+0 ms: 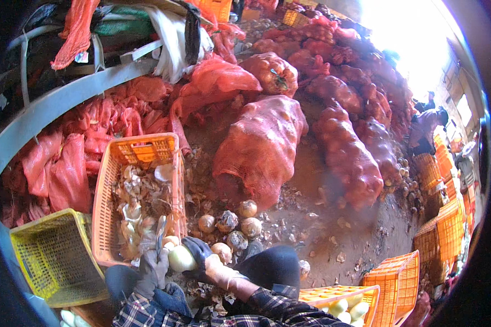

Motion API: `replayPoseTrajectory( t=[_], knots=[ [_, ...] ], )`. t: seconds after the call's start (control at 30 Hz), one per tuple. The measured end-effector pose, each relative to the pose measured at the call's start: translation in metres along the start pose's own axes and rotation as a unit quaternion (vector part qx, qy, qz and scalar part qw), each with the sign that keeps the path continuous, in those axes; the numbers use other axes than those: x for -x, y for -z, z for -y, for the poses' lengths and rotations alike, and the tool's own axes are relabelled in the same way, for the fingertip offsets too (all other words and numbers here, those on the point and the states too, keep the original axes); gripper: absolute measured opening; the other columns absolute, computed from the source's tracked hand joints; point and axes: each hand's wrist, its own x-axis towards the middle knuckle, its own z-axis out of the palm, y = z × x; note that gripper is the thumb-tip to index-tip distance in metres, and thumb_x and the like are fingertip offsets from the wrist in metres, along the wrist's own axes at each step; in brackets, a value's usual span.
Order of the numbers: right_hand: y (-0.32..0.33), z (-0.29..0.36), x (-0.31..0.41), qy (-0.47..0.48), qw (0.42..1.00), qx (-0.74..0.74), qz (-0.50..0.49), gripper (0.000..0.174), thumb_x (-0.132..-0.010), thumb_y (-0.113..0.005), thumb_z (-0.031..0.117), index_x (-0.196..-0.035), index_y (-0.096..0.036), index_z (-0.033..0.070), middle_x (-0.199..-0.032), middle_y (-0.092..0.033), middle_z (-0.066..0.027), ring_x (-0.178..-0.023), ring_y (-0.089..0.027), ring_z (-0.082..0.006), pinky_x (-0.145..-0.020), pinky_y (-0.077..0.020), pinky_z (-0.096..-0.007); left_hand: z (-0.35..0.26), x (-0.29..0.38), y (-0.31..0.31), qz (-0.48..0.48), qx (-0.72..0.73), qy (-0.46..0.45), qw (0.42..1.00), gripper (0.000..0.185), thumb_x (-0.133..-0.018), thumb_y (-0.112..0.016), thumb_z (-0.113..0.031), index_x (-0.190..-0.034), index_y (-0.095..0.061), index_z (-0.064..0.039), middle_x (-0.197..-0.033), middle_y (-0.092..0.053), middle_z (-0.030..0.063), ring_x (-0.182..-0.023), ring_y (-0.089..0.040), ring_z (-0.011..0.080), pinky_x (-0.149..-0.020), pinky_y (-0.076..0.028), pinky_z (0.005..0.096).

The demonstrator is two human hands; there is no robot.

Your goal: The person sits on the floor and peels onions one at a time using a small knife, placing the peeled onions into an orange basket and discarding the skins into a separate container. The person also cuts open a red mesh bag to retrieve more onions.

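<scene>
A pale, peeled onion (181,258) sits between my two gloved hands, low in the picture. My right hand (199,257), in a dark glove, grips it from its right side. My left hand (152,263), in a grey glove, is closed around a knife (161,232) whose blade points up, just left of the onion. Behind the hands, an orange plastic crate (100,220) holds loose onion skins (131,212). Several unpeeled onions (251,227) lie on the floor right beyond my right hand. One brownish onion (221,252) is close beside that hand.
A yellow crate (82,241) stands at the left. Red mesh sacks of onions (266,143) lie ahead. Peeled onions (358,310) fill part of an orange crate (331,291) at lower right. A metal frame (61,96) curves along the left. A person (425,128) is at far right.
</scene>
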Motion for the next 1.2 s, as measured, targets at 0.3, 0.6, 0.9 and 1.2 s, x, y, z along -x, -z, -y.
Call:
replayPoseTrajectory(
  t=[0.3,0.6,0.9,1.2],
  knots=[
    [0.012,0.000,0.008,-0.098,0.994,-0.003,0.045,0.090,-0.065,-0.087,0.021,-0.143,-0.044,0.004,-0.137,-0.052,-0.0222,-0.125,-0.052,-0.0399,-0.104,-0.0441,-0.0439,-0.017,-0.015,-0.011,0.046,0.087,-0.025,0.995,0.021,-0.090,-0.063,-0.019,-0.097,-0.074,-0.002,-0.084,-0.071,0.0103,-0.071,-0.066,0.0183,-0.062,-0.051,0.0341],
    [0.022,0.010,-0.003,-0.373,0.773,-0.501,-0.110,0.071,-0.068,-0.088,0.016,-0.130,-0.053,0.006,-0.120,-0.064,-0.0067,-0.108,-0.062,-0.0207,-0.093,-0.0537,-0.0343,0.035,-0.015,0.027,0.048,0.105,0.138,0.984,0.025,-0.098,-0.056,-0.022,-0.105,-0.066,0.000,-0.076,-0.062,0.0004,-0.065,-0.058,0.0092,-0.054,-0.046,0.0282],
    [0.006,0.020,-0.006,-0.294,0.908,-0.292,-0.064,0.101,-0.061,-0.094,0.019,-0.143,-0.038,-0.001,-0.137,-0.053,-0.0143,-0.122,-0.055,-0.0234,-0.104,-0.0479,-0.0360,-0.024,0.047,0.031,0.020,-0.174,-0.080,0.981,0.031,-0.100,-0.054,-0.024,-0.077,-0.061,-0.005,-0.058,-0.057,0.0182,-0.051,-0.060,0.0338,-0.047,-0.043,0.0446],
    [-0.008,-0.022,0.008,-0.116,0.990,0.072,-0.032,0.102,-0.054,-0.092,0.030,-0.139,-0.045,-0.001,-0.132,-0.057,-0.0199,-0.121,-0.057,-0.0349,-0.105,-0.0455,-0.0408,-0.025,0.077,0.008,0.040,-0.331,-0.123,0.935,0.021,-0.096,-0.057,-0.020,-0.080,-0.058,-0.006,-0.063,-0.057,0.0142,-0.055,-0.060,0.0326,-0.049,-0.046,0.0417]
  ],
)
